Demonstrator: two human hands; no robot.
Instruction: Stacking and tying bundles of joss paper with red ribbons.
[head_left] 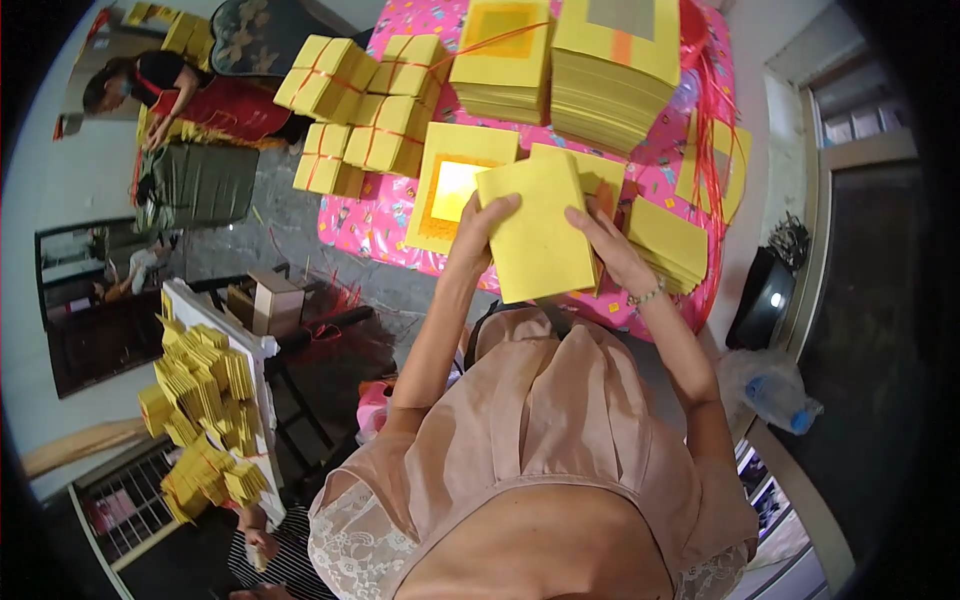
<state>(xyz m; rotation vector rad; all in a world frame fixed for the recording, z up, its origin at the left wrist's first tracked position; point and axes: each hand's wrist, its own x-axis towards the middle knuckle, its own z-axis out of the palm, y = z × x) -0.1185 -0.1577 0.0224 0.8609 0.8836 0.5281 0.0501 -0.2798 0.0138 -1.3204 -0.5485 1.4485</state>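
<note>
Both my hands grip a stack of yellow paper [540,235] above the near edge of the table. My left hand [480,230] closes on its left side, thumb on top. On the right side my right hand [612,245] holds it the same way; the fingers beneath are mostly hidden. Left of the stack lies a yellow sheet [440,170] with a shiny gold square in an orange border. Another yellow sheet with orange on it is partly covered behind my right hand. A low pile of yellow paper [668,240] sits beside my right hand.
Tall yellow paper stacks [610,100] and red-tied bundles [385,135] stand on the pink patterned tablecloth [365,225]. Red strings [710,150] hang at the right. More bundles fill a white table [262,400] at lower left. A person in a red apron [215,105] works at far left.
</note>
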